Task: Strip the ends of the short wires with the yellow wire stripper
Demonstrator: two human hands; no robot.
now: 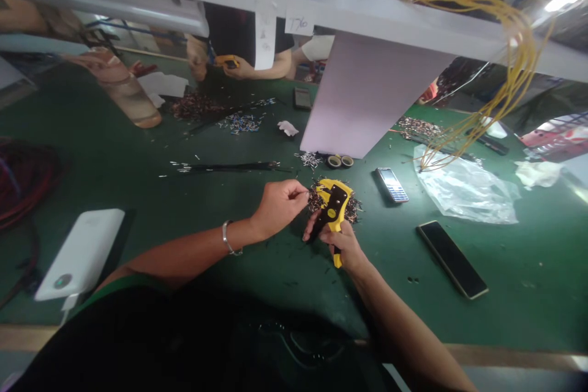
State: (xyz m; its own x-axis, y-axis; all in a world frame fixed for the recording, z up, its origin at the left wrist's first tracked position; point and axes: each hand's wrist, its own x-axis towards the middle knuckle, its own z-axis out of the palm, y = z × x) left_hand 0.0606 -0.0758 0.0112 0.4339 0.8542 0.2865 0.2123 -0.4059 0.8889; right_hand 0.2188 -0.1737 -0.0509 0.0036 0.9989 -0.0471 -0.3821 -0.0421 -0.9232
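My right hand (345, 246) is wrapped around the handles of a yellow and black wire stripper (337, 199), whose jaws point up and to the left. My left hand (281, 207) is closed in a pinch just left of the jaws; what its fingertips hold, if anything, is too small to make out. Beneath the tool lies a heap of short dark and copper-coloured scraps (353, 209). A bundle of black wires (234, 166) with pale ends stretches across the mat beyond my left hand. Small white pieces (309, 160) lie beyond the stripper, beside two tape rolls (340, 162).
A keypad phone (392, 185), a dark smartphone (452, 259) and a clear plastic bag (468, 190) lie to the right. Yellow wires (519, 67) hang from the overhead shelf (390, 23). A white power bank (81, 254) is at left. Across the table, a person's hands hold a yellow tool (226, 62).
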